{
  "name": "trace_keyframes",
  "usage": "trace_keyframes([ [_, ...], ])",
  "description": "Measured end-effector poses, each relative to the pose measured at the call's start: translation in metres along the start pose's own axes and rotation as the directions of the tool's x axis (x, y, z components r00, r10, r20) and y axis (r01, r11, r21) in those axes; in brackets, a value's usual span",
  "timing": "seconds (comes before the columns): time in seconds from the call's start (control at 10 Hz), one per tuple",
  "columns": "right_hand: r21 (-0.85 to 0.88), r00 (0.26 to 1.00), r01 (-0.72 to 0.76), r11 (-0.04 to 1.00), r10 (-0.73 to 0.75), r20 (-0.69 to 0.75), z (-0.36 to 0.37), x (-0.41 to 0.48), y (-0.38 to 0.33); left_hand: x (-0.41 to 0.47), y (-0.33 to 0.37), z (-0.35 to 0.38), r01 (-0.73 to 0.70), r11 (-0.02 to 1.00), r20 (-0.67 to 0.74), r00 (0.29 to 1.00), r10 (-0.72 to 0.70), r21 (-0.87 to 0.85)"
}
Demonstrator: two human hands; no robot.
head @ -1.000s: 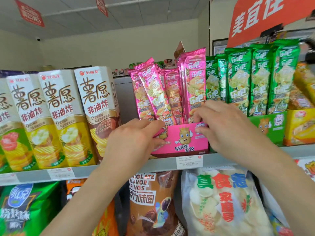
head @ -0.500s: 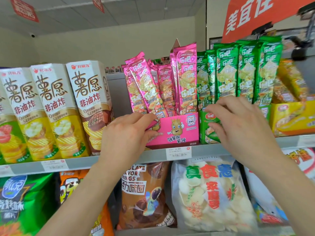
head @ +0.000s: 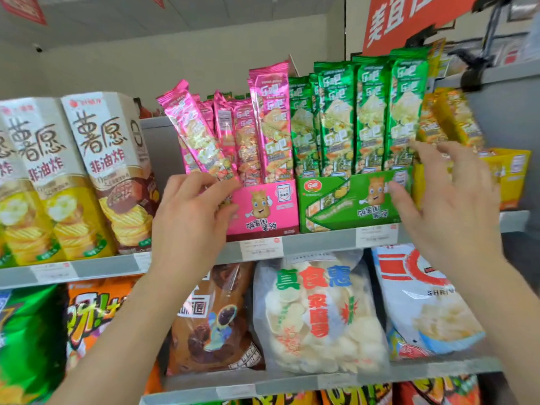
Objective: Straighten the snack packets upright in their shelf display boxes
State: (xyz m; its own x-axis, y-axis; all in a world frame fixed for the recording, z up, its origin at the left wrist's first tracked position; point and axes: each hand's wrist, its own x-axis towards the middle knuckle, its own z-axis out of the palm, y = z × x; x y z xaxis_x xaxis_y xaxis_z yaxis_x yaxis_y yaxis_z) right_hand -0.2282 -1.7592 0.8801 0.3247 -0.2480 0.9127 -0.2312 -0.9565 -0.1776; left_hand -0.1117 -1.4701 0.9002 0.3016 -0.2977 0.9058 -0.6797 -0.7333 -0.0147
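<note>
A pink display box (head: 263,209) on the upper shelf holds several pink snack packets (head: 270,124); the leftmost ones (head: 195,133) lean to the left. My left hand (head: 190,220) grips the box's left front corner, thumb against its face. Beside it a green display box (head: 347,200) holds upright green packets (head: 371,115). My right hand (head: 450,200) hovers with spread fingers in front of the green box's right end and the yellow display box (head: 511,176), whose yellow packets (head: 450,121) tilt left. It holds nothing.
Tall white and yellow crisp cartons (head: 108,171) stand left of the pink box. The grey shelf edge (head: 318,244) carries price tags. Large snack bags (head: 318,317) fill the shelf below. A red sign (head: 409,19) hangs at the upper right.
My right hand left the pink box and moved right, past the green box to its right end. My left hand stayed on the pink box's left corner. The view shifted right.
</note>
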Motion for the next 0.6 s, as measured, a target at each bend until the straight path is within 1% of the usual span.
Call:
trace_keyframes([
  [0.1,-0.031,0.995,-0.036,0.999,0.039,0.094,0.001,0.005,0.012,0.000,0.004,0.001,0.022,0.999,0.002,1.000,-0.021,-0.036],
  [0.2,0.009,0.992,-0.017,1.000,0.016,0.129,0.000,0.009,0.020,-0.002,0.008,-0.001,0.053,0.994,0.022,0.998,-0.051,-0.097],
  [0.3,0.049,0.991,-0.035,0.998,0.028,0.127,-0.007,0.011,0.026,-0.002,0.008,-0.006,0.073,0.985,0.051,0.996,-0.066,-0.154],
  [0.4,0.090,0.982,-0.035,0.995,0.018,0.189,-0.013,0.015,0.030,0.001,0.007,-0.010,0.098,0.982,0.091,0.992,-0.084,-0.164],
  [0.5,0.142,0.974,0.006,0.990,-0.038,0.222,-0.023,0.013,0.028,0.004,0.012,-0.011,0.103,0.986,0.121,0.989,-0.087,-0.134],
  [0.6,0.346,0.992,-0.045,0.937,0.003,0.124,-0.044,0.002,0.029,-0.003,0.011,-0.020,0.077,0.988,0.029,0.997,-0.073,-0.134],
])
